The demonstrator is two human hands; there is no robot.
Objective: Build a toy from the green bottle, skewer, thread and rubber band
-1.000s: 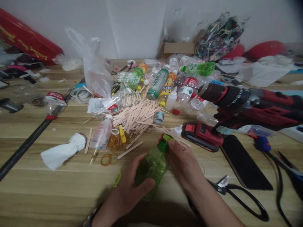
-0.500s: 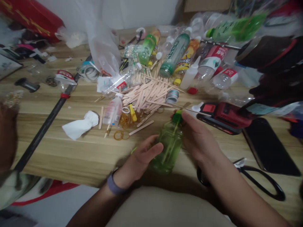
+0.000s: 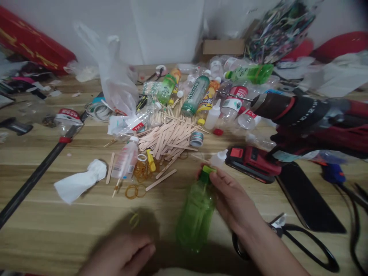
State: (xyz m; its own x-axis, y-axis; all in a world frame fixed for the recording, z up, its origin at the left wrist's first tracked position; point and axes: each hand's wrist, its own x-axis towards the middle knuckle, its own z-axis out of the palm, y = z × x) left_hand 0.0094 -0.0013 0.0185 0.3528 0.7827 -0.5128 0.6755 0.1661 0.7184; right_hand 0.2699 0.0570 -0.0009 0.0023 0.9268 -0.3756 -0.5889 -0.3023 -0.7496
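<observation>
A green plastic bottle [image 3: 195, 218] stands tilted near the table's front edge, a thin stick showing through its wall. My right hand [image 3: 231, 195] grips it around the dark green neck, below a lighter green rim. My left hand [image 3: 128, 251] is away from the bottle at the lower left, blurred, its fingers curled. Just beyond its fingers is a small yellow-green ring [image 3: 133, 220]; whether the hand touches it is unclear. Flat wooden sticks [image 3: 169, 138] lie heaped behind the bottle, with rubber bands [image 3: 135, 191] to their front left.
At the right are a red and black drill [image 3: 316, 119], a black phone [image 3: 307, 199] and black-handled scissors [image 3: 310, 245]. Several plastic bottles lie at the back. A dark rod [image 3: 34, 176] crosses the left side, near a white tissue [image 3: 80, 182].
My left hand has let go of the green bottle and moved left and down. The right hand still holds its neck. The view has shifted, showing more of the drill.
</observation>
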